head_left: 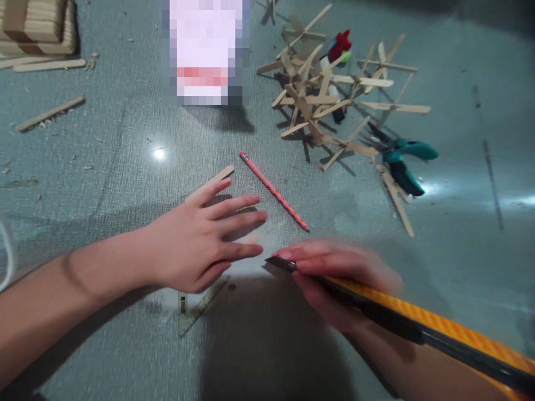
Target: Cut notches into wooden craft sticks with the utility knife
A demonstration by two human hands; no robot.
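Observation:
My left hand [200, 239] lies palm down on the table with its fingers spread. Under it is a wooden craft stick [215, 180], one end showing past the fingers. A clear set square [183, 312] pokes out below the same hand, the rest of it covered. My right hand [338, 273] is closed around a yellow and black utility knife [397, 312]. The knife's blade [278, 262] points left, just short of the left fingertips. A pink pencil [273, 191] lies slanted on the table beyond both hands.
At the upper right lies a heap of crossed craft sticks [309, 103]. Teal-handled pliers [403, 156] rest beside it. Banded bundles of sticks [37, 28] fill the top left corner. A blurred-out object [207, 50] is at top centre. Wood shavings dot the left side.

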